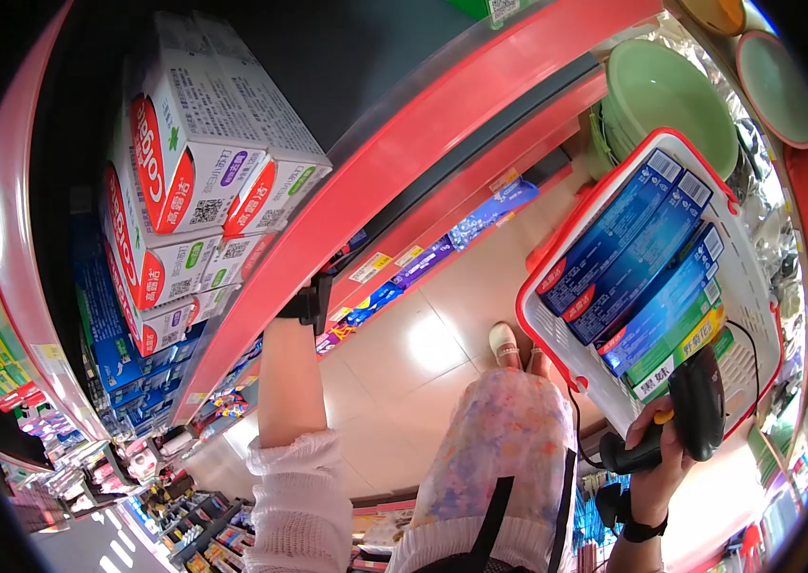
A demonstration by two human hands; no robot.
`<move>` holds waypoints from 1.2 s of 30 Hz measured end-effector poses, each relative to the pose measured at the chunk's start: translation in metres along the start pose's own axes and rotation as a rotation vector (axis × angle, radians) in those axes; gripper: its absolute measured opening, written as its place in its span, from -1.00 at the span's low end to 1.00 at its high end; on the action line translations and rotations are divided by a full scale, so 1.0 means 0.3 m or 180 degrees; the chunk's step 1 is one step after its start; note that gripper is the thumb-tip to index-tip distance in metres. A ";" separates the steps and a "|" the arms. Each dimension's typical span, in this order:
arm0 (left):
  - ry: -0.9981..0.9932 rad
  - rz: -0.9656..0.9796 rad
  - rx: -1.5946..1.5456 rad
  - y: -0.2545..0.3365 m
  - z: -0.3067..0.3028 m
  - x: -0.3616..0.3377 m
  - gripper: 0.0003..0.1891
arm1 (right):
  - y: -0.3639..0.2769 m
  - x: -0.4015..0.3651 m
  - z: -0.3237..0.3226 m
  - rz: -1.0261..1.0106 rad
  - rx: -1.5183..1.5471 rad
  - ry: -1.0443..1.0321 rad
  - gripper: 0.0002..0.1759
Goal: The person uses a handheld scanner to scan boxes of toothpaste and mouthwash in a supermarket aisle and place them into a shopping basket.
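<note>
My right hand (657, 468) is wrapped round the handle of a black barcode scanner (697, 406) with a yellow trigger. The scanner's head is over the near end of a white shopping basket (748, 258) with a red rim. In the basket lie dark blue toothpaste boxes (619, 244), a lighter blue box (667, 301) and a green and yellow box (681, 349). My left forearm (291, 382), with a black wristband (307, 304), reaches in below the pink shelf edge (366, 172); the shelf hides the hand and its fingers.
White and red Colgate cartons (199, 143) stand stacked on the upper shelf at left, above blue boxes (117, 353). Green basins (676, 95) stand behind the basket. Blue and purple packs (423, 258) line the low shelf. Pale floor tiles (394, 353) lie below me.
</note>
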State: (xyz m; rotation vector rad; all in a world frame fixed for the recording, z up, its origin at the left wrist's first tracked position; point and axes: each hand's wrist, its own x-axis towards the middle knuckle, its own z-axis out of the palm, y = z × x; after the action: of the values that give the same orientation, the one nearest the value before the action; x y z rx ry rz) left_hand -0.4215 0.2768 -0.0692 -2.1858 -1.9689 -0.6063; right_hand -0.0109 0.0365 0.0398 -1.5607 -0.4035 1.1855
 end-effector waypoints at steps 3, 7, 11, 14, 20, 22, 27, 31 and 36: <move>0.0001 0.0016 0.0088 -0.015 0.024 0.004 -0.60 | 0.001 0.002 0.011 -0.0127 0.0258 -0.0224 -0.66; -0.0011 0.0038 0.0132 -0.027 0.033 0.001 -0.61 | -0.002 -0.003 0.020 -0.0020 0.0263 -0.0178 -0.64; -0.0013 0.0091 0.0086 -0.026 0.035 0.004 -0.61 | -0.007 0.000 0.020 -0.0032 0.0176 -0.0205 -0.58; -0.0014 0.0099 0.0067 -0.033 0.009 -0.003 -0.61 | -0.009 -0.002 0.017 -0.0039 0.0092 -0.0170 -0.56; -0.0054 0.0188 0.0054 -0.066 -0.033 -0.022 -0.62 | 0.013 -0.007 -0.001 -0.0024 0.0110 -0.0234 -0.55; -0.0040 0.0221 0.0075 -0.073 -0.036 -0.021 -0.62 | 0.018 -0.012 -0.003 -0.0013 0.0111 -0.0232 -0.55; -0.0025 0.0309 0.0116 -0.075 -0.015 -0.004 -0.62 | 0.009 -0.035 -0.006 0.0227 0.0110 -0.0206 -0.56; -0.0020 0.0381 0.0103 -0.076 -0.003 0.014 -0.62 | 0.017 -0.048 -0.021 0.0220 0.0181 -0.0212 -0.56; -0.0018 0.0519 0.0022 -0.079 0.017 0.047 -0.62 | 0.027 -0.059 -0.064 0.0005 0.0156 -0.0169 -0.61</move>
State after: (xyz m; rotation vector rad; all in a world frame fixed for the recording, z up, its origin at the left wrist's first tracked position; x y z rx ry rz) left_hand -0.4426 0.2948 -0.0723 -2.3163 -1.7694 -0.5687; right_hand -0.0051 0.0097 0.0394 -1.4902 -0.4050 1.2314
